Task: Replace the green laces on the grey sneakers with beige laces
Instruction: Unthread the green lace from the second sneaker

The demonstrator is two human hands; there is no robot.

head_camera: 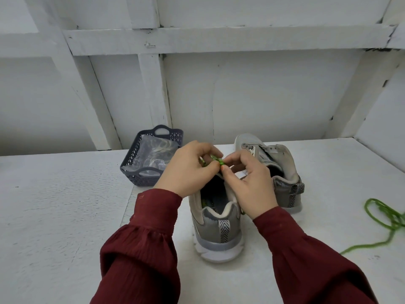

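While your hands hover over the near sneaker, they meet right above its tongue, backs turned up toward you. Your left hand has its fingers curled in, thumb and fingertips pinching the green lace. Your right hand comes in from the other side and pinches the same lace just beside the left, other fingers bent loosely. Both forearms, in dark red sleeves, angle in from the bottom corners.

The near sneaker stands heel toward you on the white table, with the far sneaker just behind it to the right. A loose lace, also green, lies well off to the right. The basket back left holds a clear bag with what look like the beige laces.
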